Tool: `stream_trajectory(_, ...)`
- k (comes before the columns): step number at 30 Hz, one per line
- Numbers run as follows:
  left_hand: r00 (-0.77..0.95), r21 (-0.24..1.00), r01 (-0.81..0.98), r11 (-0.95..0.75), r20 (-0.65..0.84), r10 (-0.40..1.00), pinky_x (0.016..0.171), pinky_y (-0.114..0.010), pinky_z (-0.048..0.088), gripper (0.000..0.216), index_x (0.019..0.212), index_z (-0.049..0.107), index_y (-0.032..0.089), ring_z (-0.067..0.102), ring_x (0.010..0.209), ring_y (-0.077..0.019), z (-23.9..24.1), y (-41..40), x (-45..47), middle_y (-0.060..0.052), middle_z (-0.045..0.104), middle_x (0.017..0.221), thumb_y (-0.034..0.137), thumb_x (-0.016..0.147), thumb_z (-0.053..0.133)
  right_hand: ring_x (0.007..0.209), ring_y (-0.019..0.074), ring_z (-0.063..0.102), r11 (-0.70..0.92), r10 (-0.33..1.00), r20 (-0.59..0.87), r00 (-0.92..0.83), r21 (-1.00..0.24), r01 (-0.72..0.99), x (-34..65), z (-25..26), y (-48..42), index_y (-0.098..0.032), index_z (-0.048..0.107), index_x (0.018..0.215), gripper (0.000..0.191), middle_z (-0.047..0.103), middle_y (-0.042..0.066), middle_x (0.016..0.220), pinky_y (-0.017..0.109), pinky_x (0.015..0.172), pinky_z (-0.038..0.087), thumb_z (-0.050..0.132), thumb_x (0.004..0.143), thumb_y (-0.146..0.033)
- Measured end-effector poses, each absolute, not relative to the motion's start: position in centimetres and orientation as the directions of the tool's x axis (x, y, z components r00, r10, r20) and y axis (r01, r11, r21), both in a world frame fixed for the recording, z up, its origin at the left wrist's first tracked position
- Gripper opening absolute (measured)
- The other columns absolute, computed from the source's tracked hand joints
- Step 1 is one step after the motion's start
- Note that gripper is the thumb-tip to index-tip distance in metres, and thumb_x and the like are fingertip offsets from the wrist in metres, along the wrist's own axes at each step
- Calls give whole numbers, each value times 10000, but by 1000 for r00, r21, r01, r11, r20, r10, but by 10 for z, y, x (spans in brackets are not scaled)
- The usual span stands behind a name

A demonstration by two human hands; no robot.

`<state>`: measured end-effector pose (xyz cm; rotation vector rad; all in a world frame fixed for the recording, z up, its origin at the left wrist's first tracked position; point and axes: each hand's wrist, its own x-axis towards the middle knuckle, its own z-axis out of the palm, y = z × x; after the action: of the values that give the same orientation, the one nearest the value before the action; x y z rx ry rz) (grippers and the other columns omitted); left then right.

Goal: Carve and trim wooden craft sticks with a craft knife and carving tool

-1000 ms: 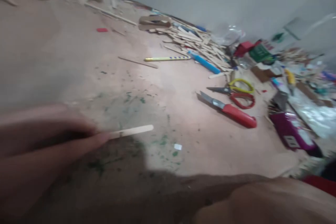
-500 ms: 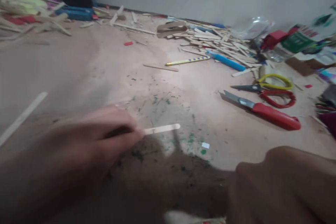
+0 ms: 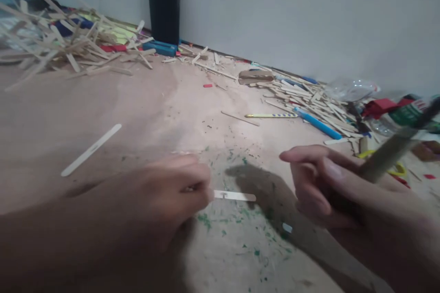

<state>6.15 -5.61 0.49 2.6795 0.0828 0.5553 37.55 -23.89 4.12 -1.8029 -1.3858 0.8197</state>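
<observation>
My left hand (image 3: pixel 172 192) is closed in a pinch around one end of a wooden craft stick (image 3: pixel 237 196). The stick's free end points right, low over the table, and bears a small dark mark. On the right, my right hand (image 3: pixel 347 197) is curled around a blurred olive-brown rod with a dark end (image 3: pixel 392 151), its kind unclear. The rod slants up and right out of the hand, and the index finger reaches left. Behind this hand the scissors' yellow handle (image 3: pixel 398 167) shows only in part. Another craft stick (image 3: pixel 91 150) lies left of my left hand.
Craft sticks form a heap (image 3: pixel 75 50) at the back left and a pile (image 3: pixel 316 100) at the back right. A patterned pencil (image 3: pixel 271 116) and a blue pen-like tool (image 3: pixel 318 123) lie before the right pile. Green specks and a white scrap (image 3: pixel 287 228) dot the table (image 3: pixel 144 100).
The view has swung left. My right hand has risen and turned, bringing the olive-brown rod into sight and covering the red-handled cutter and most of the scissors. My left hand still pinches the craft stick.
</observation>
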Motion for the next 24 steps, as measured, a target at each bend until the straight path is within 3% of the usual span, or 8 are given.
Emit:
stream_trajectory(3, 910, 371, -55, -927, 402, 106, 800, -377, 604, 371, 1104, 860, 199, 785, 909, -228, 8, -57, 61, -45, 848, 1064, -24, 1094, 563, 676, 297, 755, -181, 974, -61, 220, -794, 580, 381, 41, -231, -382, 963, 1455, 711, 711, 51, 762, 386, 533, 630, 741, 1158, -989)
stream_trajectory(5, 929, 368, -32, -929, 354, 108, 862, -403, 640, 390, 1076, 845, 206, 828, 965, -252, 14, -59, 60, -54, 880, 1096, -59, 1044, 561, 789, 345, 817, -168, 977, -41, 210, -757, 631, 383, 39, -233, -350, 967, 1424, 736, 745, 80, 802, 415, 611, 688, 873, 1064, -985)
stream_trajectory(10, 925, 304, -31, -952, 370, 88, 909, -434, 664, 477, 1012, 826, 213, 877, 991, -280, 21, -63, 60, -59, 925, 1110, -116, 887, 504, 863, 362, 856, -114, 989, -10, 146, -682, 723, 382, 37, -236, -341, 976, 1338, 663, 788, 92, 832, 417, 664, 717, 886, 1077, -944)
stream_trajectory(14, 923, 312, -32, -950, 373, 91, 945, -410, 693, 511, 1059, 832, 216, 891, 1029, -273, 19, -64, 62, -54, 946, 1170, -120, 829, 523, 799, 311, 850, -15, 1000, -10, 11, -582, 813, 377, 44, -228, -337, 979, 1282, 516, 842, 82, 871, 373, 637, 689, 843, 1181, -825)
stream_trajectory(16, 924, 320, -24, -947, 370, 101, 983, -402, 700, 499, 1090, 835, 216, 892, 1061, -273, 18, -63, 63, -55, 945, 1191, -114, 837, 560, 739, 236, 832, 49, 996, -32, -84, -586, 809, 374, 47, -224, -386, 975, 1257, 388, 870, 36, 894, 312, 622, 649, 759, 1283, -708)
stream_trajectory(18, 928, 328, -25, -944, 358, 100, 1019, -402, 701, 483, 1111, 841, 215, 889, 1088, -271, 18, -62, 66, -54, 939, 1200, -106, 861, 581, 706, 177, 816, 82, 991, -30, -127, -614, 785, 369, 48, -221, -438, 968, 1228, 381, 885, -12, 910, 272, 625, 620, 679, 1344, -658)
stream_trajectory(21, 938, 333, -33, -942, 337, 87, 1037, -408, 687, 432, 1134, 844, 205, 861, 1103, -256, 20, -61, 64, -45, 921, 1185, -108, 978, 592, 696, 153, 801, 69, 995, -10, -99, -644, 762, 361, 48, -220, -444, 955, 1217, 386, 885, -39, 920, 271, 652, 624, 673, 1348, -672)
stream_trajectory(24, 921, 337, -1, -941, 368, 131, 933, -401, 655, 249, 1127, 826, 226, 764, 958, -221, 17, -69, 46, -2, 844, 1031, 17, 1169, 698, 681, 143, 799, 79, 996, 10, -93, -629, 774, 356, 48, -221, -407, 918, 1130, 362, 877, -65, 893, 250, 615, 608, 690, 1349, -584)
